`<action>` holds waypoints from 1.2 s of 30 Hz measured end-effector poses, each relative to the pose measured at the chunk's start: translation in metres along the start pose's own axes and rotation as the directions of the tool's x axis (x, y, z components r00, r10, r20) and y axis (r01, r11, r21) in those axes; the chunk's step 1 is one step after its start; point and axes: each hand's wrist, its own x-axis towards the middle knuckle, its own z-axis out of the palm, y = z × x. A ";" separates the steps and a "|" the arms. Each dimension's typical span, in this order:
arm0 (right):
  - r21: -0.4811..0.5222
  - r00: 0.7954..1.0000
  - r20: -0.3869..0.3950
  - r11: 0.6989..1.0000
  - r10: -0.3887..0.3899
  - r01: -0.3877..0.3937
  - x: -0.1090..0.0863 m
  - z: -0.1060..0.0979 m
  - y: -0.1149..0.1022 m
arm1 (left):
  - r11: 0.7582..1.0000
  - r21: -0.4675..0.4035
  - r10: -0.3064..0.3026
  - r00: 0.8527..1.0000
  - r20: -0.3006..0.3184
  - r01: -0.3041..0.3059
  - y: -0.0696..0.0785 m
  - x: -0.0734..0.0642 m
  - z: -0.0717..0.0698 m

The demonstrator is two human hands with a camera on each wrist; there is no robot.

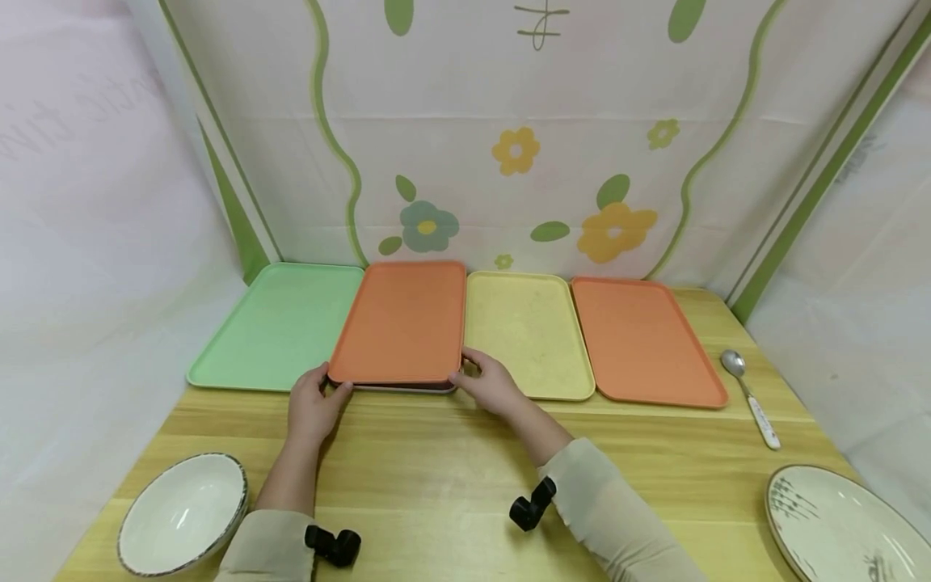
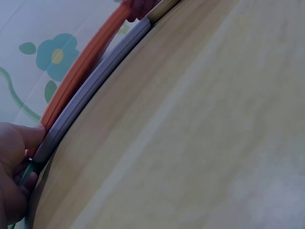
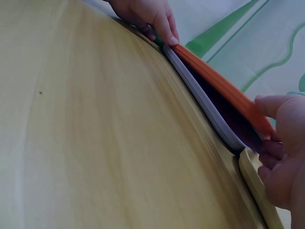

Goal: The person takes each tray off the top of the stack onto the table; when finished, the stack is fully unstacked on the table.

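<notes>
Both hands grip the near corners of an orange tray (image 1: 402,323). My left hand (image 1: 313,408) has its thumb on the near left corner, fingers curled at the side. At the near right corner, my right hand (image 1: 494,384) pinches the rim between thumb and fingers. A lavender tray (image 3: 207,105) lies directly beneath on the table. In the right wrist view a dark gap shows between the two trays, wider at the right hand's end. Most of the lavender tray is hidden under the orange one.
A green tray (image 1: 280,327) lies to the left; a yellow tray (image 1: 529,335) and a second orange tray (image 1: 647,341) lie to the right. Farther out are a spoon (image 1: 752,400), an oval plate (image 1: 836,525) and a white bowl (image 1: 185,513). A flowered cloth (image 1: 451,145) hangs behind.
</notes>
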 end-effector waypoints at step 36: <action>0.788 0.964 -0.213 0.611 0.161 0.072 0.003 -0.008 -0.015 | 0.999 -0.040 0.024 0.999 -0.033 -0.025 -0.001 -0.002 0.001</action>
